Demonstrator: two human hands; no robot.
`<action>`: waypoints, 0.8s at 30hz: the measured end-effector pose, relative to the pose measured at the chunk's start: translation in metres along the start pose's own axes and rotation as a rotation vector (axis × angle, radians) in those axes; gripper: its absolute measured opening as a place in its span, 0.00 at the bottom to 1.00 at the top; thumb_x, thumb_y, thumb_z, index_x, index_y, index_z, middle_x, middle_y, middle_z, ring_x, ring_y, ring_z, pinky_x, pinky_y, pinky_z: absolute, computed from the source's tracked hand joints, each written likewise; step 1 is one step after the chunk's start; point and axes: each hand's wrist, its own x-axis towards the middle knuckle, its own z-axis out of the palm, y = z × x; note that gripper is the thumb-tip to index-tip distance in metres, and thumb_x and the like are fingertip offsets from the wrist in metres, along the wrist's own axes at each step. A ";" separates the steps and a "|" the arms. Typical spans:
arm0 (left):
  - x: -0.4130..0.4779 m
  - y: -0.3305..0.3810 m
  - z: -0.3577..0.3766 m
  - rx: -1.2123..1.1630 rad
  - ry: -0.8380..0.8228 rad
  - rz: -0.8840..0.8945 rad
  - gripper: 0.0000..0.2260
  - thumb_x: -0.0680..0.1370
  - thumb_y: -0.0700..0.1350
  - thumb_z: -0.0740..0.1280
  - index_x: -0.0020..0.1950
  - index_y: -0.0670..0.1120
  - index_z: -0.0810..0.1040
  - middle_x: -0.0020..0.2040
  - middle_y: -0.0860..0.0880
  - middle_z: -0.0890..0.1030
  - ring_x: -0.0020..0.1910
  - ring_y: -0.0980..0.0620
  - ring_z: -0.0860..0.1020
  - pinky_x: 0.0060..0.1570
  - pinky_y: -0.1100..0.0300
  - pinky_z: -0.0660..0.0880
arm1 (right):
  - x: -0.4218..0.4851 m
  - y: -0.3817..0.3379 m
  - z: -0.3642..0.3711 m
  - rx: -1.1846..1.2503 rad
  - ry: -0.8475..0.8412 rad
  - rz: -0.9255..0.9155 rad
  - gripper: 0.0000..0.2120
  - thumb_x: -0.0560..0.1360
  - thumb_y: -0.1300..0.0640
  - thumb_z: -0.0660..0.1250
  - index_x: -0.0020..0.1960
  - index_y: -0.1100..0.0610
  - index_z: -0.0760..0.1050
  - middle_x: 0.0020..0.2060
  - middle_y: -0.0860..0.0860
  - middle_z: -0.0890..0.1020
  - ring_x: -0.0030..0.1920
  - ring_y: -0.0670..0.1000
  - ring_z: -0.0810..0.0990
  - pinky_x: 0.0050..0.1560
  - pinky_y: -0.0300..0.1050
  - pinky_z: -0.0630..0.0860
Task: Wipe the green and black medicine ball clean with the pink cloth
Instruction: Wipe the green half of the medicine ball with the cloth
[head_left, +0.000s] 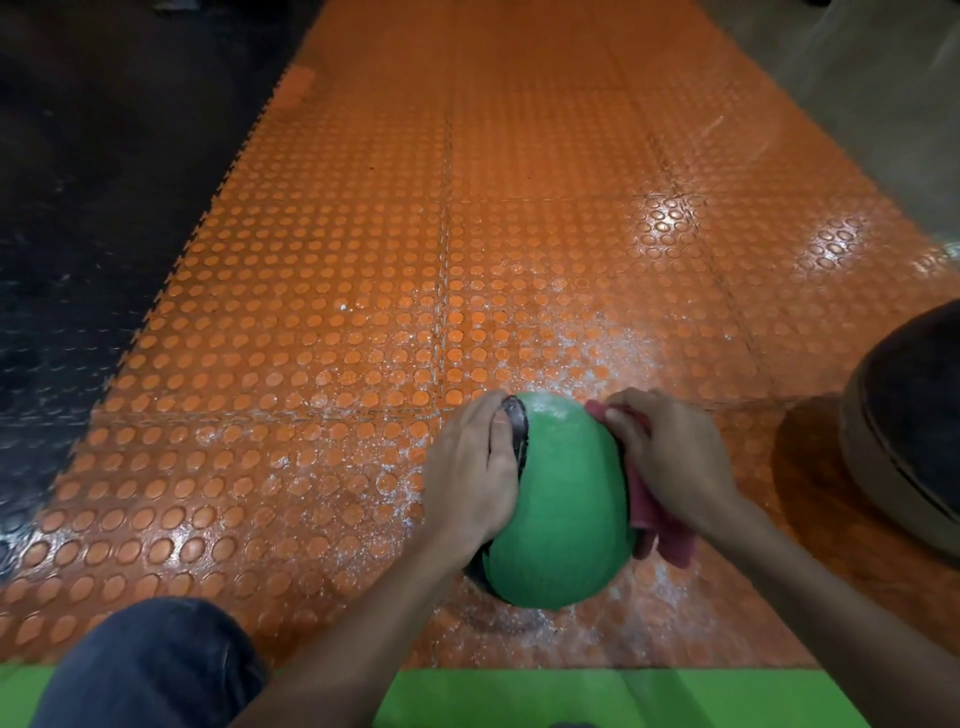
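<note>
The green and black medicine ball (563, 499) rests on the orange studded floor mat (322, 312), low in the head view and right of centre. My left hand (470, 467) lies flat against its left side, fingers over a black panel. My right hand (670, 457) presses the pink cloth (660, 525) against the ball's right side; the cloth bunches under the palm and hangs out below the wrist. Most of the ball's black parts are hidden behind my hands.
White dust speckles the orange mat around the ball. A dark round object with a tan rim (909, 421) sits at the right edge. Black matting (78, 208) runs along the left. A green mat (623, 699) borders the near edge, and my knee in dark jeans (150, 665) is at lower left.
</note>
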 end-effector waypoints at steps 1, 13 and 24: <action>0.000 0.003 0.002 0.017 -0.005 0.004 0.22 0.81 0.53 0.44 0.74 0.50 0.61 0.73 0.53 0.63 0.72 0.55 0.59 0.69 0.61 0.50 | 0.001 0.000 -0.001 -0.019 0.004 -0.004 0.10 0.77 0.53 0.61 0.52 0.51 0.79 0.44 0.49 0.81 0.35 0.47 0.74 0.31 0.33 0.63; -0.003 -0.001 0.001 -0.005 0.001 0.033 0.22 0.81 0.52 0.45 0.73 0.50 0.62 0.73 0.53 0.65 0.72 0.55 0.61 0.69 0.61 0.51 | 0.001 0.000 -0.001 -0.032 -0.021 -0.009 0.10 0.77 0.53 0.60 0.52 0.50 0.79 0.42 0.49 0.79 0.37 0.50 0.77 0.34 0.39 0.68; -0.004 -0.001 -0.002 -0.006 -0.003 0.009 0.18 0.83 0.47 0.48 0.73 0.50 0.61 0.73 0.53 0.63 0.72 0.56 0.60 0.68 0.62 0.52 | 0.007 -0.005 0.001 -0.074 -0.058 -0.043 0.11 0.77 0.50 0.59 0.53 0.49 0.79 0.45 0.49 0.80 0.34 0.47 0.74 0.35 0.40 0.71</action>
